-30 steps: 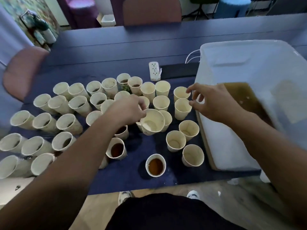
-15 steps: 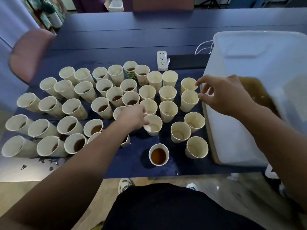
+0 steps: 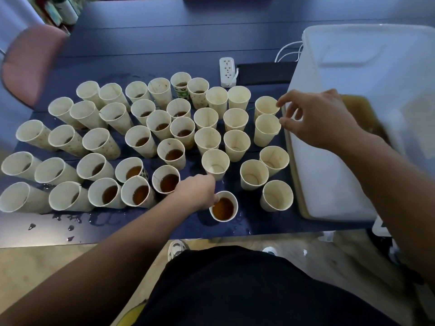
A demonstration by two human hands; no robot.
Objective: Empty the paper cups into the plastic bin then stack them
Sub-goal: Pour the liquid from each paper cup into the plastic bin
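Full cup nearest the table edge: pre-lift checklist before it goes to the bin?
1. Left hand on the full cup: ok, fingers touch its left rim; how firm the grip is, cannot tell.
2. Cup upright: ok, brown liquid sits level and close to the rim.
3. Path to the plastic bin: not ok, empty cups stand between cup and bin, so lift over them.
4. Bin open to receive: ok, brown liquid already inside.
5. Right hand out of the way: not ok, it hovers by the bin's near wall, fingers spread, holding nothing.
6. Table dry: not ok, spilled drops near the front edge.
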